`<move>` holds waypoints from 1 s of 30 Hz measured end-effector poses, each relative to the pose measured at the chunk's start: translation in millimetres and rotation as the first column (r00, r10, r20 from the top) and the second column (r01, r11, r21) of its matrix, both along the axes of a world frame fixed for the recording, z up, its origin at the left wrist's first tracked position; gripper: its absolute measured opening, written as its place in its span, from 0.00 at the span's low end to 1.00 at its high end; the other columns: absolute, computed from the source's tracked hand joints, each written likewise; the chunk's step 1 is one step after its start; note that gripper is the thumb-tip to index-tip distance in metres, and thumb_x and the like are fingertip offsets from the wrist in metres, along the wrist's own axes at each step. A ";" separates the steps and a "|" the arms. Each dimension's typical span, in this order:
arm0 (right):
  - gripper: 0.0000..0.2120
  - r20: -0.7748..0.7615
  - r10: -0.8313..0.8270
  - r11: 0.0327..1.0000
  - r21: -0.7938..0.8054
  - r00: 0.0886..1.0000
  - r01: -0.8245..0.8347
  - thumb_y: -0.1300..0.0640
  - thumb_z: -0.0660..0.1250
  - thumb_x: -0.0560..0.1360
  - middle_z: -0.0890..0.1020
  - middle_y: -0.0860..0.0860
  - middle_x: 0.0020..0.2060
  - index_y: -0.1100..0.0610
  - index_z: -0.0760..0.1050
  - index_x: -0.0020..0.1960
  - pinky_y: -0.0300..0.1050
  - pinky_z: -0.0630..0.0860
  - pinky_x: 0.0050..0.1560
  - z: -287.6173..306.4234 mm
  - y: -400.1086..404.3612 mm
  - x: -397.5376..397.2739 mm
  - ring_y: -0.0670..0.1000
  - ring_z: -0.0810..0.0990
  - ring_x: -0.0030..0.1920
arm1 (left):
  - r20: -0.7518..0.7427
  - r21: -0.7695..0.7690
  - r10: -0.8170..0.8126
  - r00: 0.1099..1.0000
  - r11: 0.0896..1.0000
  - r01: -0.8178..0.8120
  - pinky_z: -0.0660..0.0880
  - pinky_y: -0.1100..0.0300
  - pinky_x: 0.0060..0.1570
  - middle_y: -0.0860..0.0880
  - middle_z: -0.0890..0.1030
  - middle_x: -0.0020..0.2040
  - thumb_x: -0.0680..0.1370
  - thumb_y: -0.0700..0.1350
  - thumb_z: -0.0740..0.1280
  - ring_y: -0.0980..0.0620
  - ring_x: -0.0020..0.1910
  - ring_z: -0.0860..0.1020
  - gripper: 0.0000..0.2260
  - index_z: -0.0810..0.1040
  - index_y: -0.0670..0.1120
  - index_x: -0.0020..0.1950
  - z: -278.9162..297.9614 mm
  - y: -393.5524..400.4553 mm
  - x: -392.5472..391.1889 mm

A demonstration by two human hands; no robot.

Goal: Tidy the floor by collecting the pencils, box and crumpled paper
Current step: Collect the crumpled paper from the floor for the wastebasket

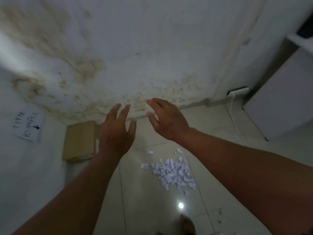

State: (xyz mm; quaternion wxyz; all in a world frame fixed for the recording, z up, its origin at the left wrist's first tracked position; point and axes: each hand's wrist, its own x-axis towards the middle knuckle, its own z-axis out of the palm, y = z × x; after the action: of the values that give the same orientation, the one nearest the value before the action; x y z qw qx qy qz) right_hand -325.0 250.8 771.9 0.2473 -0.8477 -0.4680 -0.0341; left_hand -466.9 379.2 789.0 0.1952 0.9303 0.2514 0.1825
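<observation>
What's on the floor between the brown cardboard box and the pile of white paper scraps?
Head view: only bare pale floor tile shows between the brown cardboard box and the pile of white paper scraps; the left forearm hides part of it.

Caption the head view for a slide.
Both hands, left and right, open and empty above paper scraps beside a cardboard box.

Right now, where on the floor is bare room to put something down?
Bare tiles lie between the cardboard box and the paper scraps, and right of the scraps toward the white cable. The scrap pile itself is crowded.
</observation>
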 end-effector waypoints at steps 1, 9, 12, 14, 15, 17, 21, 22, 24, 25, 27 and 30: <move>0.22 -0.005 -0.014 1.000 -0.003 1.000 0.014 0.49 0.58 0.79 0.77 0.57 0.65 0.56 0.71 0.70 0.55 0.74 0.62 -10.0 -14.1 0.2 0.57 0.75 0.65 | -0.003 0.005 -0.011 1.000 1.000 0.011 0.74 0.40 0.63 0.39 0.71 0.72 0.78 0.51 0.63 0.37 0.68 0.72 0.24 0.73 0.44 0.73 -10.7 -11.9 -0.1; 0.23 -0.102 -0.065 0.995 -0.086 0.993 0.056 0.47 0.55 0.80 0.77 0.56 0.65 0.55 0.71 0.71 0.55 0.73 0.63 -111.5 -114.8 3.8 0.56 0.75 0.66 | -0.100 -0.065 -0.030 0.995 0.998 0.023 0.74 0.42 0.62 0.41 0.70 0.73 0.80 0.51 0.64 0.39 0.69 0.72 0.22 0.71 0.45 0.74 -105.7 -92.9 8.9; 0.24 -0.108 -0.074 0.993 -0.104 0.991 0.063 0.46 0.53 0.80 0.77 0.55 0.66 0.54 0.70 0.71 0.54 0.72 0.65 -163.9 -138.1 6.5 0.54 0.74 0.67 | -0.123 -0.079 -0.052 0.991 0.996 0.042 0.76 0.42 0.60 0.42 0.71 0.72 0.79 0.54 0.61 0.40 0.67 0.74 0.24 0.71 0.46 0.73 -151.7 -120.7 17.4; 0.24 -0.129 -0.097 0.990 -0.113 0.987 0.083 0.46 0.53 0.79 0.77 0.55 0.66 0.54 0.70 0.72 0.53 0.72 0.65 -198.8 -151.1 9.3 0.54 0.74 0.67 | -0.137 -0.102 -0.060 0.989 0.994 0.046 0.76 0.42 0.60 0.42 0.71 0.72 0.79 0.54 0.60 0.41 0.67 0.74 0.24 0.72 0.46 0.73 -186.9 -133.0 22.1; 0.24 -0.138 -0.109 0.989 -0.116 0.984 0.093 0.46 0.53 0.79 0.77 0.55 0.66 0.54 0.70 0.72 0.53 0.72 0.65 -218.8 -156.9 11.2 0.54 0.74 0.67 | -0.151 -0.111 -0.064 0.986 0.993 0.048 0.76 0.42 0.60 0.42 0.71 0.72 0.79 0.54 0.61 0.41 0.67 0.74 0.24 0.72 0.46 0.73 -207.2 -138.2 23.4; 0.24 -0.144 -0.113 0.986 -0.137 0.983 0.093 0.46 0.53 0.80 0.77 0.54 0.66 0.54 0.70 0.72 0.52 0.72 0.65 -262.2 -164.7 16.8 0.54 0.74 0.67 | -0.187 -0.125 -0.078 0.979 0.991 0.055 0.77 0.41 0.60 0.42 0.71 0.73 0.79 0.54 0.61 0.41 0.67 0.75 0.24 0.72 0.46 0.73 -251.6 -143.6 25.1; 0.23 -0.153 -0.125 0.982 -0.157 0.980 0.101 0.46 0.54 0.80 0.77 0.55 0.66 0.54 0.70 0.72 0.53 0.73 0.65 -362.2 -171.7 28.1 0.54 0.74 0.66 | -0.224 -0.156 -0.110 0.968 0.985 0.076 0.76 0.40 0.61 0.42 0.72 0.73 0.79 0.55 0.61 0.41 0.69 0.73 0.24 0.73 0.46 0.73 -352.1 -143.4 31.4; 0.24 -0.161 -0.134 0.981 -0.159 0.978 0.108 0.46 0.54 0.80 0.76 0.55 0.66 0.54 0.69 0.72 0.53 0.73 0.65 -386.9 -172.1 29.7 0.54 0.74 0.67 | -0.226 -0.156 -0.117 0.967 0.984 0.082 0.75 0.41 0.62 0.42 0.72 0.73 0.79 0.55 0.61 0.41 0.69 0.73 0.24 0.73 0.46 0.73 -376.8 -142.6 33.4; 0.25 -0.190 -0.171 0.975 -0.177 0.967 0.137 0.45 0.52 0.80 0.76 0.55 0.67 0.53 0.68 0.73 0.53 0.73 0.65 -431.8 -170.9 28.2 0.54 0.74 0.67 | -0.234 -0.155 -0.122 0.965 0.984 0.087 0.74 0.44 0.64 0.43 0.73 0.72 0.79 0.54 0.61 0.41 0.69 0.74 0.23 0.73 0.46 0.72 -423.9 -142.1 36.7; 0.25 -0.203 -0.189 0.971 -0.183 0.961 0.152 0.44 0.51 0.80 0.75 0.54 0.68 0.53 0.68 0.73 0.53 0.73 0.66 -461.2 -169.6 26.3 0.54 0.74 0.68 | -0.243 -0.159 -0.128 0.961 0.983 0.091 0.73 0.46 0.64 0.42 0.74 0.72 0.79 0.54 0.62 0.41 0.68 0.74 0.23 0.73 0.46 0.72 -454.1 -142.5 37.7; 0.26 -0.219 -0.211 0.965 -0.199 0.953 0.168 0.44 0.52 0.80 0.76 0.55 0.67 0.53 0.68 0.73 0.54 0.73 0.65 -520.1 -169.4 21.7 0.55 0.74 0.67 | -0.247 -0.168 -0.147 0.958 0.980 0.107 0.73 0.49 0.63 0.42 0.74 0.71 0.79 0.53 0.61 0.41 0.67 0.75 0.23 0.74 0.46 0.72 -511.9 -142.4 41.1; 0.24 -0.239 -0.220 0.964 -0.204 0.946 0.173 0.45 0.54 0.79 0.77 0.56 0.66 0.54 0.70 0.72 0.55 0.73 0.65 -599.6 -172.0 13.1 0.56 0.75 0.66 | -0.242 -0.178 -0.159 0.957 0.977 0.117 0.73 0.48 0.62 0.41 0.74 0.70 0.79 0.53 0.61 0.41 0.67 0.75 0.23 0.74 0.45 0.71 -590.5 -139.9 41.0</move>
State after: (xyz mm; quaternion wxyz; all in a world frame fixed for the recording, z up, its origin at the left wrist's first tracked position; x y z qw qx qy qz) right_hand -312.0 78.7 172.3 0.2240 -0.9063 -0.3455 0.0949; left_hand -425.8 239.3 198.6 0.2481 0.9424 0.2226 0.0262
